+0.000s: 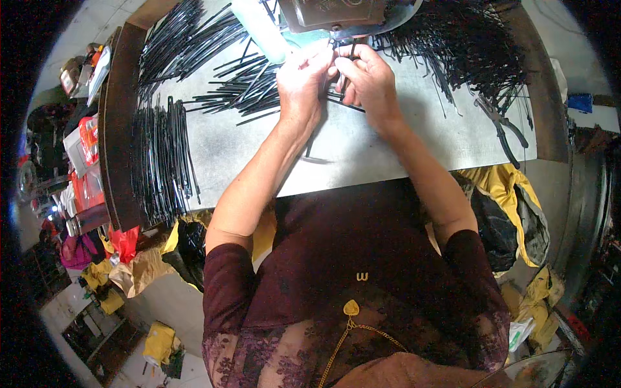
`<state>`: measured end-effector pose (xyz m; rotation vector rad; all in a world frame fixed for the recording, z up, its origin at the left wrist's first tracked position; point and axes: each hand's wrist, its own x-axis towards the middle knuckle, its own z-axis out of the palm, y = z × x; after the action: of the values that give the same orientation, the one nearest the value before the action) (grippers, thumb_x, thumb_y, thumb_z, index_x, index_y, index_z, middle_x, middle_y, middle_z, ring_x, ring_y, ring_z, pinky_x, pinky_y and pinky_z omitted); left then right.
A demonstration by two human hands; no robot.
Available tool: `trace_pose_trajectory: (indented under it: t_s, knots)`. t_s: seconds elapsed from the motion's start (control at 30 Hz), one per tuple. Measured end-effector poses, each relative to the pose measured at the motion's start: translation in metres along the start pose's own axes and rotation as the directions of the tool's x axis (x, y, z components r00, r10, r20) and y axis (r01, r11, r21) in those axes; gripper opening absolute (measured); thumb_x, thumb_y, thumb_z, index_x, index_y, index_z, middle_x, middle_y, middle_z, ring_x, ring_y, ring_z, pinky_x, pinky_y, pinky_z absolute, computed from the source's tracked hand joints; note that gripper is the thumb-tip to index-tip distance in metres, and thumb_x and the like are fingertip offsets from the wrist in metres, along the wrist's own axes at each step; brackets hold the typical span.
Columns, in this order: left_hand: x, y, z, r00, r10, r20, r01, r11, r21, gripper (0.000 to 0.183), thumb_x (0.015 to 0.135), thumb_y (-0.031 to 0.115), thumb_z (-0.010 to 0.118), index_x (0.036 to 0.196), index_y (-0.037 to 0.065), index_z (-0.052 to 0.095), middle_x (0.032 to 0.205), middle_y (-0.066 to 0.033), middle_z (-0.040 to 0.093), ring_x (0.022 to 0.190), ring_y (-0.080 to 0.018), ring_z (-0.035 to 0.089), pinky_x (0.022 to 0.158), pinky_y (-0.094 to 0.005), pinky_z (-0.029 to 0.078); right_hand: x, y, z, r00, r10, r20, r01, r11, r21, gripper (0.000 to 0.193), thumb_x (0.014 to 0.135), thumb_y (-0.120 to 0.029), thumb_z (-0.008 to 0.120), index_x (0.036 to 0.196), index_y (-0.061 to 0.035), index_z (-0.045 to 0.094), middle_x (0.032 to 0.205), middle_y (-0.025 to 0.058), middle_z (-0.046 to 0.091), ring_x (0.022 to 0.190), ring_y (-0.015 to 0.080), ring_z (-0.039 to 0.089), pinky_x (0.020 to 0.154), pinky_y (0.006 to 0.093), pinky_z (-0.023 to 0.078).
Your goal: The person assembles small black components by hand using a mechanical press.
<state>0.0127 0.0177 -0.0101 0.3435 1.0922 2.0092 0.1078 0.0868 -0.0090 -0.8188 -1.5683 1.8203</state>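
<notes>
Just beneath the dark brown metal machine head (333, 14), our two hands come together, well forward of our body and over the pale grey, flat worktable (223, 145). Our right hand (365, 77) has its thumb and fingers bent closely round a thin black rod-like piece (353, 49) — one end shows beyond the knuckles, its long axis running mostly away from us, toward the machine. Our left hand (301, 81) sits just beside it, pointing the same way, but its fingertips are lost in glare, so we cannot tell how far they close or whether they share the piece. Immediately left of the grip, a loose fan of slim, straight black rods (242, 87) lies roughly crosswise, near ends slanting in toward our left wrist, which makes the left hand the nearer one to them. Farther left and closer to our body, a tidy row of glossy black rods (158, 158) lies lengthwise, pointing away from us. Right of the grip spreads a tangled heap of thin black pieces (475, 45), nearer our right hand; dark metal pliers (495, 115) lie beside it, handles toward us — well apart from both hands.
</notes>
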Motion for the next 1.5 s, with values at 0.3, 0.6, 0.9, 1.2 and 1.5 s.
trace_pose_trajectory:
  t_s: [0.3,0.6,0.9,1.2,1.5]
  knots:
    - [-0.013,-0.004,0.004,0.902,0.416,0.118,-0.327,0.477,0.816,0.040,0.082,0.027,0.068,0.106,-0.002,0.058,0.085,-0.0147,0.060,0.081,-0.0264,0.059,0.077,-0.0378,0.045,0.009,0.007,-0.013,0.986,-0.143,0.083,0.163,0.928,-0.336,0.017,0.086,-0.020,0.055,0.097,-0.0070,0.058,0.057,0.0078,0.061,0.045,0.0179,0.060,0.045,0.0328,0.047]
    - [-0.001,-0.007,0.024,0.795,0.601,0.081,-0.337,0.328,0.883,0.046,0.076,0.034,0.073,0.096,-0.005,0.059,0.090,-0.0106,0.056,0.079,-0.0165,0.052,0.071,-0.0304,0.043,0.012,0.020,-0.007,0.890,-0.455,0.024,0.385,0.722,-0.574,0.015,0.083,-0.018,0.057,0.090,-0.0046,0.057,0.064,0.0175,0.061,0.058,0.0359,0.062,0.053,0.0434,0.049]
    - [-0.019,-0.006,0.006,0.873,0.482,-0.074,-0.269,0.602,0.752,0.040,0.079,0.023,0.069,0.105,-0.003,0.054,0.091,-0.0065,0.054,0.083,-0.0145,0.051,0.078,-0.0279,0.043,0.007,-0.001,-0.010,0.987,-0.156,0.038,0.157,0.891,-0.426,0.017,0.085,-0.020,0.057,0.078,-0.0050,0.052,0.060,0.0110,0.060,0.052,0.0258,0.063,0.050,0.0362,0.048]
    - [-0.024,0.004,0.003,0.999,0.041,-0.016,-0.032,0.932,0.361,0.028,0.085,0.011,0.059,0.109,-0.003,0.053,0.081,-0.0057,0.061,0.065,-0.0103,0.057,0.059,-0.0226,0.048,0.007,-0.003,-0.007,0.999,-0.001,0.049,0.011,0.981,-0.196,0.014,0.090,-0.017,0.057,0.092,-0.0037,0.060,0.064,0.0017,0.059,0.044,0.0051,0.046,0.037,0.0206,0.034]
    - [-0.014,0.000,-0.003,0.998,0.067,-0.015,-0.059,0.956,0.287,0.034,0.084,0.008,0.057,0.116,-0.003,0.053,0.078,-0.0019,0.057,0.061,-0.0065,0.049,0.054,-0.0200,0.040,0.008,0.000,-0.008,0.998,-0.033,0.047,0.041,0.980,-0.195,0.018,0.088,-0.023,0.057,0.087,-0.0052,0.060,0.060,0.0037,0.060,0.043,0.0092,0.053,0.040,0.0257,0.041]
